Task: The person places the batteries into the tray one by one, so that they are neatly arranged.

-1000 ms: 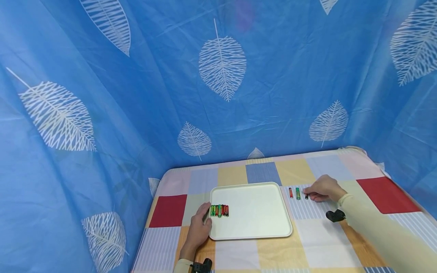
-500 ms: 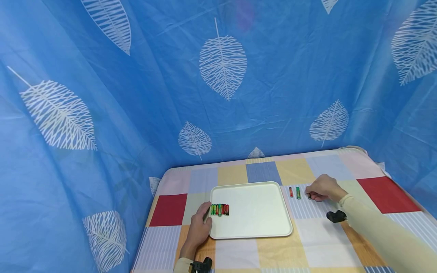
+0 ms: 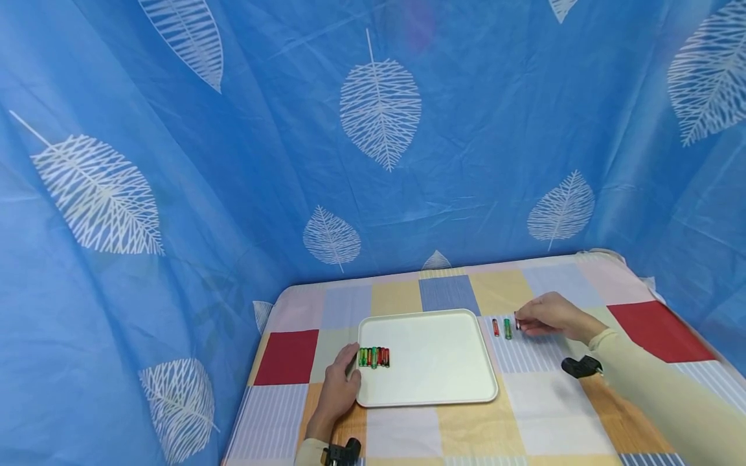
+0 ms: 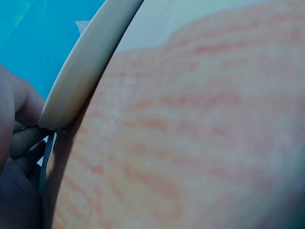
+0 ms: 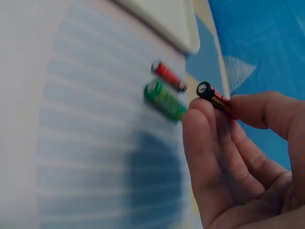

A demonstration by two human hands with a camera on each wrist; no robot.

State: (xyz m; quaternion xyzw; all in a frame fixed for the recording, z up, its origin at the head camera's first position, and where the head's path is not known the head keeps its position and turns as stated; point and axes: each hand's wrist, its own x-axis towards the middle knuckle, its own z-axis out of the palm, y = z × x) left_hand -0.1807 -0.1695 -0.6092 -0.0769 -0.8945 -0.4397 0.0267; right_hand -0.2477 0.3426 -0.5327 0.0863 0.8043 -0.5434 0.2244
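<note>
Our right hand [image 5: 248, 157] pinches a slim black-and-red cylindrical battery [image 5: 215, 99] between thumb and fingertips, beside a green cylindrical battery [image 5: 167, 101] and a small red one [image 5: 169, 76] on the patchwork cloth [image 3: 548, 401]. Its smooth, round casing could twist free if our pinch loosens; a low pass might knock the other two rolling. Our left hand [image 3: 340, 388] touches the left rim of the cream rectangular tray [image 3: 443, 362]; we cannot tell whether it grips, but a nudge there could scatter the row of green and red batteries [image 3: 374, 357] inside.

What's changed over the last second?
The right hand, pinching a black-and-red battery, has shifted slightly left and forward, apparently lifting it. Unchanged: the left hand at the white tray, the battery row on it, and the red battery and green battery on the tablecloth.
</note>
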